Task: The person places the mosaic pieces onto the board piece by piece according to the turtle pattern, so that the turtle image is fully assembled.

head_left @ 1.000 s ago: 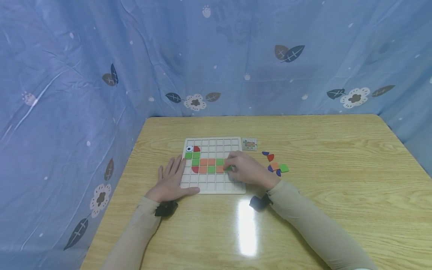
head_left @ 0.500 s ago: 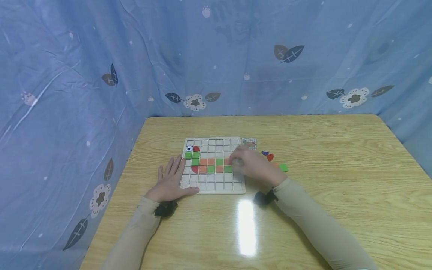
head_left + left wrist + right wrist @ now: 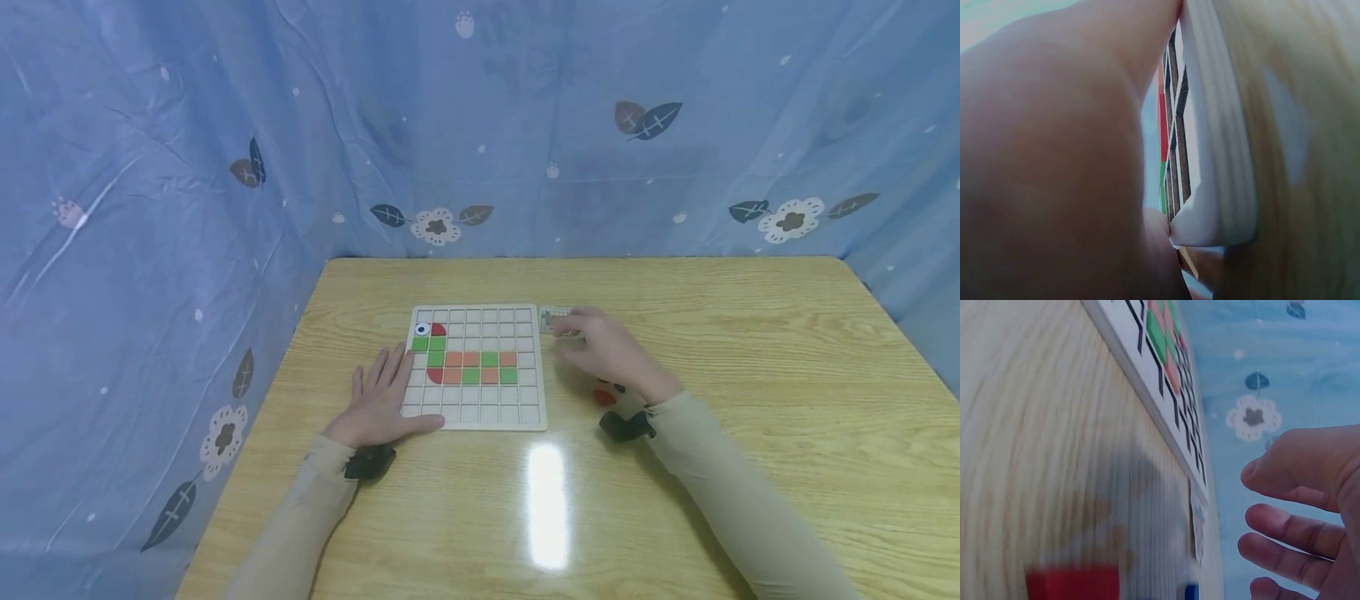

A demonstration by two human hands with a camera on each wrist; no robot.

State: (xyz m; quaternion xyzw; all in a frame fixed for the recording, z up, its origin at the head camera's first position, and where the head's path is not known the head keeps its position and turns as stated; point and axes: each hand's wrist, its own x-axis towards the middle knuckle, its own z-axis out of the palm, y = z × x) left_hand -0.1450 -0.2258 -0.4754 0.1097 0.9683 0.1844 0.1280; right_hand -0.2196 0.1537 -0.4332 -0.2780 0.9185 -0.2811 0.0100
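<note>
My left hand (image 3: 378,402) lies spread with its fingertips and thumb on the left edge of a white gridded board (image 3: 480,414). On the board, a red quarter-round tile (image 3: 438,330), a round eye tile (image 3: 422,330) and green and orange square tiles (image 3: 489,359) form a snake-like figure. To the board's right, my right hand (image 3: 611,346) hovers above the table, fingers loosely bent and apart. Nothing shows between its thumb (image 3: 1272,465) and fingers in the right wrist view. A small picture card (image 3: 546,320) lies by the board, partly hidden behind that hand.
A red loose piece (image 3: 604,397) lies below the right hand, and a blue piece (image 3: 1192,592) appears in the right wrist view. A blue patterned curtain (image 3: 525,125) stands behind the wooden table (image 3: 750,375). Each wrist wears a black device (image 3: 626,426).
My right hand has moved right, off the board, uncovering an orange tile and a green tile at the figure's right end. It now covers most loose pieces. The left hand stays put.
</note>
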